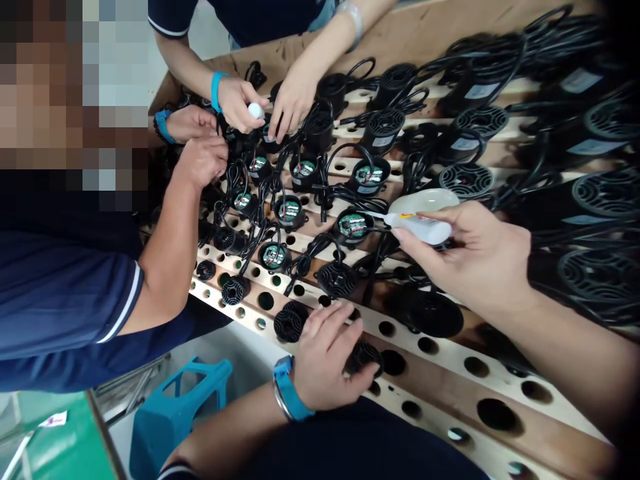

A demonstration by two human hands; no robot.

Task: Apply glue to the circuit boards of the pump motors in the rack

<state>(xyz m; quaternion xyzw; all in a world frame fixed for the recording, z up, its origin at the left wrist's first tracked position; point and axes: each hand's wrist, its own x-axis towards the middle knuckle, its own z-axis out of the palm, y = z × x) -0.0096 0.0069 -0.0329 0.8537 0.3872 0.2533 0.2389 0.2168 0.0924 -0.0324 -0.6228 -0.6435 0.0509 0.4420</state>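
Observation:
My right hand pinches a small white squeeze bottle with a long thin nozzle, tilted to the left. The nozzle tip is over or beside an open black round housing with a green circuit board and wires inside. Just behind the bottle shows a pale oval dish-like thing; what supports it is hidden. Low in the middle, my left hand, with a blue wristband, has its thumb and fingers around a black round housing with a grooved top, partly covered by the hand.
Wooden slats with round holes carry several black housings and coiled cables. Other open housings show circuit boards. Two co-workers' hands are at the far left; one hand holds a white-capped thing. A blue stool stands lower left.

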